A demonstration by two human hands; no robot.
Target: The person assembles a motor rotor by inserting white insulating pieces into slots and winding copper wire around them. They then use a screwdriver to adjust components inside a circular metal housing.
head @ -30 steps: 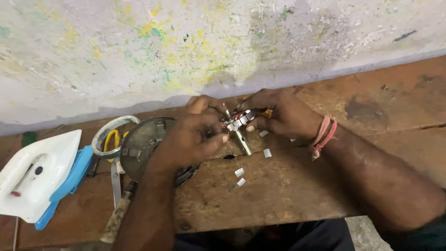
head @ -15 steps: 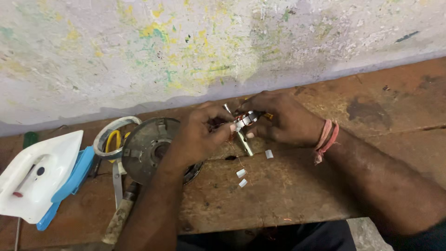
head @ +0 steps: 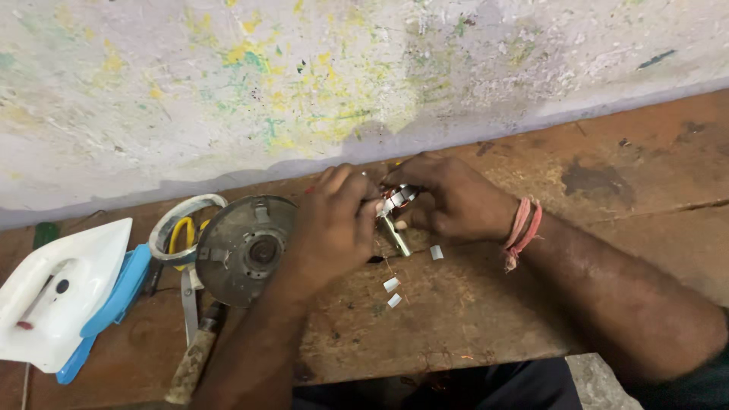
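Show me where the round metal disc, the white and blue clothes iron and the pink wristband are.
round metal disc [head: 250,249], head view, on its dark centre hub.
white and blue clothes iron [head: 64,292], head view, on the white top shell.
pink wristband [head: 522,231], head view, on the band across the person's right wrist.

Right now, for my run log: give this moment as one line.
left hand: holds small metal part | right hand: holds same part | nearby: round metal disc, white slips | surface: wooden bench

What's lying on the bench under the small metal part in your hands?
Below the metal part, three small white pieces lie on the wooden bench. Whatever sits directly beneath the left hand and right hand is covered.
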